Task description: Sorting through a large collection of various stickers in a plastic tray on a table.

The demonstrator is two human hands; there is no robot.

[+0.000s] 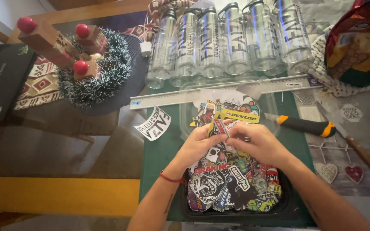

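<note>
Two hands are meeting above a black tray (290, 205) heaped with colourful stickers (232, 184). Left hand (200, 143) and right hand (260, 143) are both reaching in from below, forearms angled inward, fingertips pinching together on one small sticker (220, 127) with red and white print, held upright between them. Just beyond the hands a clear plastic lid (270, 100) is lying on the green cutting mat (159, 154); farther off, a metal ruler (219, 92) and clear bottles (232, 40). Right of the hands, an orange-and-black utility knife (307, 126) is resting on the tabletop (367, 128).
</note>
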